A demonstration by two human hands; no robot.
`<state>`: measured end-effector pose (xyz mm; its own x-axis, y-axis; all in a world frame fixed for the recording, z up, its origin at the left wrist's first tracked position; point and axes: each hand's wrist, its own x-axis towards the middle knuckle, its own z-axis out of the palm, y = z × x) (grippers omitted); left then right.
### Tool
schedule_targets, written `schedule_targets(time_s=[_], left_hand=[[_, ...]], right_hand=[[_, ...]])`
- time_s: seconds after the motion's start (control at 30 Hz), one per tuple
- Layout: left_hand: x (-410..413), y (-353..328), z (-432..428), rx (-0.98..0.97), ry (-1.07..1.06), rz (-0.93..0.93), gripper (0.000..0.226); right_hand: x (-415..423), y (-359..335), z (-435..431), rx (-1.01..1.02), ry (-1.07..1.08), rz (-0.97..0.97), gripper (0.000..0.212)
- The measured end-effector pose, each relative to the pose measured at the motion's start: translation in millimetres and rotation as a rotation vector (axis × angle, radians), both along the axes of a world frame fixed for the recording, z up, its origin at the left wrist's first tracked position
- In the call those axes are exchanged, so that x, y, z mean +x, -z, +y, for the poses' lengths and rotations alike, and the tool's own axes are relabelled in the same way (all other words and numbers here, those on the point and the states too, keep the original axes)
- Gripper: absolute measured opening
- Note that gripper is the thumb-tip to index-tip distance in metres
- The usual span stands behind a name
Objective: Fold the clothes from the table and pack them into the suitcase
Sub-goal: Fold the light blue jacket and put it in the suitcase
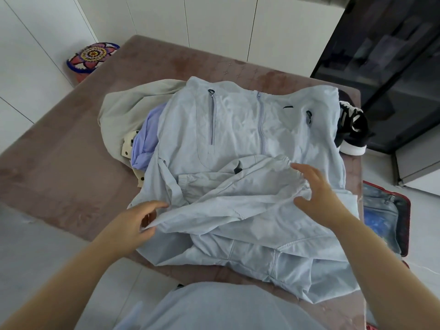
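Observation:
A pale blue zip jacket (250, 129) lies spread front-up over a heap of clothes on the mauve table (71, 151). Its two sleeves are folded across the lower front. My left hand (135, 222) pinches the folded edge of the left sleeve at the jacket's near left. My right hand (316, 194) hovers with spread fingers over the elastic cuff of the other sleeve, just touching the fabric. The open red suitcase (402, 222) lies on the floor right of the table, with blue patterned contents.
Under the jacket lie a beige garment (123, 108), a lilac garment (145, 139) and a cream polka-dot piece (127, 145). A black-and-white sneaker (352, 129) sits at the table's right edge. A patterned round stool (91, 57) stands far left. A dark glass cabinet (392, 67) is at right.

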<state>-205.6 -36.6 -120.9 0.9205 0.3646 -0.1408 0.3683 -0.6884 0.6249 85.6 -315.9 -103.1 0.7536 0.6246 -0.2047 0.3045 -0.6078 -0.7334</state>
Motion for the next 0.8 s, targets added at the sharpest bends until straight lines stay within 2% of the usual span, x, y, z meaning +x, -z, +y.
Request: schedule_targets(time_s=[0.03,0.07,0.13,0.2,0.27,0.33,0.4,0.47,0.53,0.57,0.63,0.67,0.8], left_hand=[[-1.1,0.6,-3.2,-0.005,0.013,0.014,0.068],[-2.0,1.9,-5.7,-0.001,0.031,0.045,0.067],[-0.6,1.7,-13.2,-0.024,0.102,0.146,0.069],[3.4,1.7,-20.6,-0.08,0.183,0.256,0.076],[8.3,-3.1,-21.9,-0.204,0.183,0.35,0.089],[16.3,-8.5,-14.0,-0.319,0.099,0.309,0.084],[28.0,-8.0,-2.3,-0.201,0.069,0.152,0.067],[42.4,-6.2,10.3,0.009,0.066,0.102,0.068],[56.3,-5.7,20.1,0.137,0.041,0.216,0.069],[62.9,-5.4,24.8,0.173,0.021,0.273,0.059],[73.8,-11.2,34.0,0.2,-0.02,0.278,0.021],[78.9,-17.4,37.7,0.191,-0.035,0.235,0.015],[93.8,-44.6,52.3,0.104,-0.078,0.055,0.03]], right_hand=[[1.7,0.2,3.0,-0.024,-0.054,0.076,0.072],[1.5,-1.9,7.5,0.009,-0.013,0.174,0.068],[4.2,0.2,16.6,0.082,0.206,0.279,0.064],[8.6,5.0,23.2,0.038,0.288,0.214,0.071],[11.4,5.5,25.9,0.017,0.279,0.183,0.072],[13.3,2.5,25.6,0.037,0.261,0.175,0.049],[12.6,-5.7,19.8,0.096,0.236,0.183,0.013],[12.0,-14.3,6.9,0.172,0.244,0.218,0.022],[10.3,-23.4,-12.1,0.289,0.299,0.273,0.038],[7.9,-28.3,-22.6,0.369,0.339,0.307,0.04],[1.6,-37.1,-46.3,0.521,0.44,0.412,0.035],[-2.1,-39.8,-59.9,0.554,0.472,0.452,0.034],[-17.1,-44.2,-104.2,0.609,0.581,0.542,0.024]])
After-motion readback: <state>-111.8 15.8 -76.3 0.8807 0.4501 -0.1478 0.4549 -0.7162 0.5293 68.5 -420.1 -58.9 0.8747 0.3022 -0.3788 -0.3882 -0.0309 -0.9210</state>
